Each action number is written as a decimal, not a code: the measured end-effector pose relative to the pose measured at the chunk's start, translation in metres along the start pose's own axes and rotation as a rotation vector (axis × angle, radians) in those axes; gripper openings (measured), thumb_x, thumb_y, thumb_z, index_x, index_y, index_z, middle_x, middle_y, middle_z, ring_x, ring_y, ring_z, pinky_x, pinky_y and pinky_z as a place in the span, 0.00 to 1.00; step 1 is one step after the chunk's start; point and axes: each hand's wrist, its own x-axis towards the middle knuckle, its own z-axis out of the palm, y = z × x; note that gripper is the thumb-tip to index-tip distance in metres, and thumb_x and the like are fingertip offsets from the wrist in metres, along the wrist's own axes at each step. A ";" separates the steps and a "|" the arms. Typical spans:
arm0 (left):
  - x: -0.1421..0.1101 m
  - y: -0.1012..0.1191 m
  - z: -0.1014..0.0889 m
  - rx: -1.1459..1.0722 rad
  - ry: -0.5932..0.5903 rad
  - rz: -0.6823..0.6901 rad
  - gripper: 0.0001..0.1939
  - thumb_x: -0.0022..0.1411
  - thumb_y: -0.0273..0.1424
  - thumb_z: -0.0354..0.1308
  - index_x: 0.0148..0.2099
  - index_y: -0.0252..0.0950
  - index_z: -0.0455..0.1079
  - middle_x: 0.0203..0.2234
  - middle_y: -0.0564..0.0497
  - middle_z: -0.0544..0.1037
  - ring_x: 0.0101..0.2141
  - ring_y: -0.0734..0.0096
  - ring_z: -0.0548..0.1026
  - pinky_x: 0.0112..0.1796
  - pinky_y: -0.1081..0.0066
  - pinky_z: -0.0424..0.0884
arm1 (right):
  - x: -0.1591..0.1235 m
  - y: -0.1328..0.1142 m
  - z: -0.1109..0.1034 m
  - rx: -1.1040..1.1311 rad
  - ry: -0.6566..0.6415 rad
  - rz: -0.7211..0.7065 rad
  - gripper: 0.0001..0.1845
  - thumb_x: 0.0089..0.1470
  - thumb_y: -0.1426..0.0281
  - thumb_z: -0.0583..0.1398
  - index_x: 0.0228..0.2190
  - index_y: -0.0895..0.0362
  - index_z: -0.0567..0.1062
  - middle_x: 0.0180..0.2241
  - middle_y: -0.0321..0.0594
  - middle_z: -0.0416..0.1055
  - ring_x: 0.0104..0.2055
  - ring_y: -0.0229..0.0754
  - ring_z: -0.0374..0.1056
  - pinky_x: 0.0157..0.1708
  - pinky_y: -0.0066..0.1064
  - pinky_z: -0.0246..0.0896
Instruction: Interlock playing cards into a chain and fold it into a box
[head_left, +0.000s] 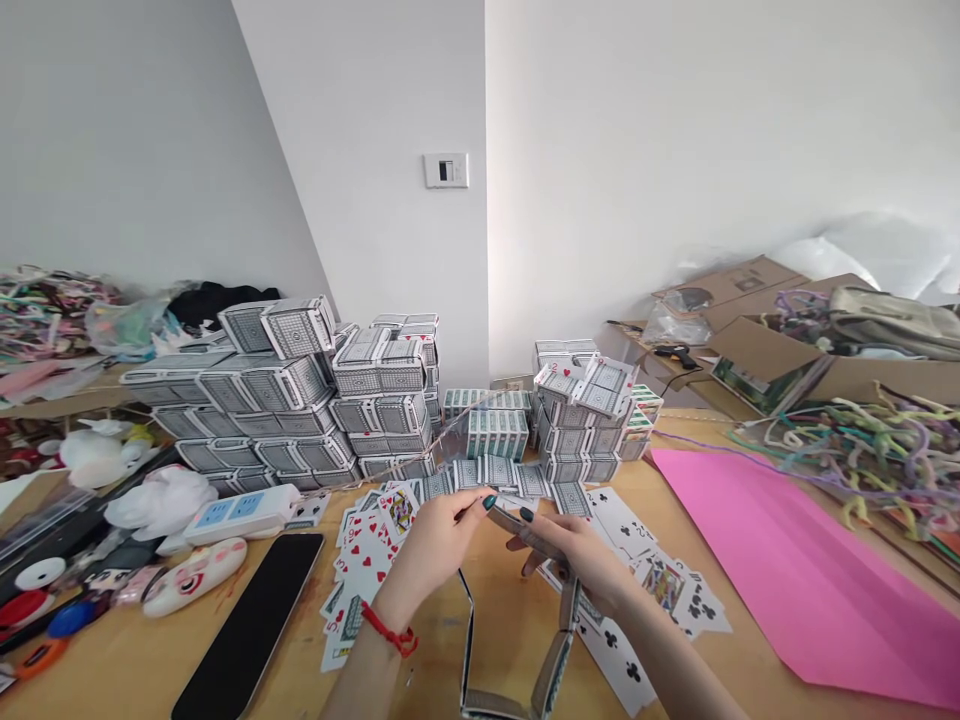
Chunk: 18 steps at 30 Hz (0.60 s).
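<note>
A chain of folded playing cards [553, 668] hangs in a loop below my hands, its lower part near the bottom edge of the view. My left hand [441, 540], with a red string bracelet at the wrist, pinches the chain's upper end between thumb and fingers. Close beside it, my right hand [581, 552] grips a folded section with the thumb on top. Loose heart cards [365, 548] lie fanned on the table left of my hands. To the right are spread club cards [619, 525]. Several face-down cards [484, 472] lie just beyond my fingers.
Stacked blocks of folded cards [259, 385] stand at the back left, with another stack [581, 440] behind my right hand. A black phone [251, 625] and white power strip [244, 513] lie left. Pink paper [795, 570] and pipe cleaners [862, 450] cover the right side.
</note>
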 end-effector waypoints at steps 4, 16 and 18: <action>-0.001 0.001 0.000 0.007 -0.009 -0.001 0.20 0.60 0.39 0.43 0.48 0.40 0.69 0.35 0.50 0.78 0.33 0.66 0.73 0.36 0.70 0.66 | -0.001 0.000 -0.001 -0.010 -0.001 0.008 0.25 0.48 0.51 0.54 0.31 0.60 0.75 0.35 0.46 0.74 0.27 0.40 0.69 0.25 0.27 0.44; -0.003 0.005 -0.001 0.006 -0.017 -0.034 0.22 0.60 0.41 0.42 0.49 0.40 0.69 0.33 0.50 0.78 0.30 0.66 0.72 0.31 0.71 0.65 | -0.002 -0.002 -0.002 -0.036 0.001 0.010 0.25 0.47 0.50 0.54 0.31 0.60 0.76 0.35 0.45 0.74 0.28 0.41 0.69 0.24 0.27 0.44; -0.003 0.006 0.000 0.015 -0.027 -0.041 0.22 0.60 0.42 0.41 0.50 0.40 0.68 0.32 0.50 0.78 0.28 0.67 0.72 0.30 0.71 0.65 | -0.002 -0.002 -0.004 -0.043 0.010 0.010 0.25 0.47 0.51 0.54 0.31 0.59 0.76 0.35 0.45 0.74 0.29 0.41 0.69 0.23 0.27 0.43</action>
